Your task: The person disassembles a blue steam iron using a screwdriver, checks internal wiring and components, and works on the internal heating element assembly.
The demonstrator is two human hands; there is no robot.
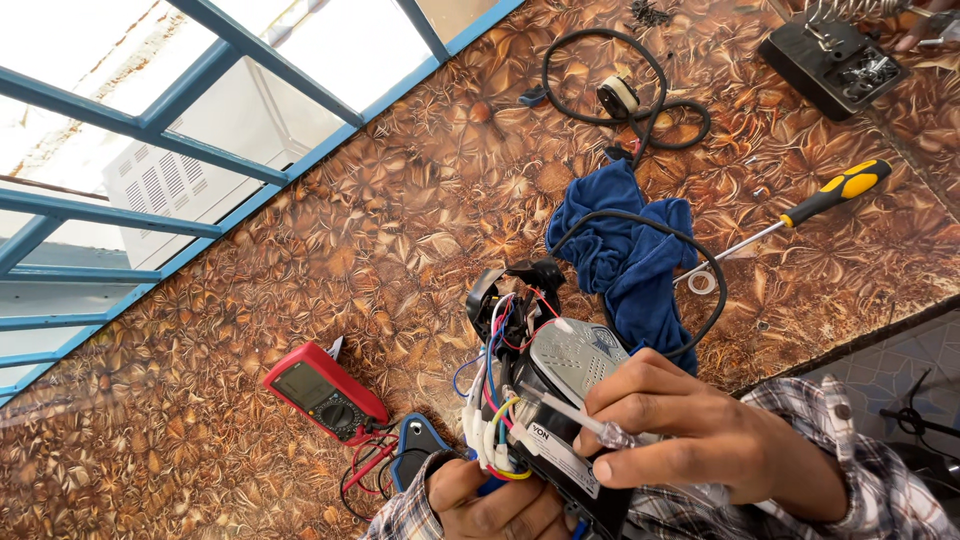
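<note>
Appliance point(560, 400) is already opened: rear cover off, coloured wiring point(495, 400) (red, blue, yellow, white sleeving) exposed and spread; reassembly not yet begun, judging by the loose leads. It sits at the counter's point(400, 220) near edge, propped up in hand. Left hand point(490, 505) is clenched around its lower end from below. Right hand point(690, 420) pinches a slim screwdriver point(580, 415) with clear handle, metal tip aimed in among the wires.

Materials: glossy black plastic shell, grey metal plate, black rubbery cord point(660, 260) looping over a soft blue cloth point(625, 255). Red multimeter point(325, 392) lies left of the work, leads tangled. Yellow-handled screwdriver point(800, 215) lies well apart toward the right edge. Counter is polished, brown leaf-patterned.
</note>
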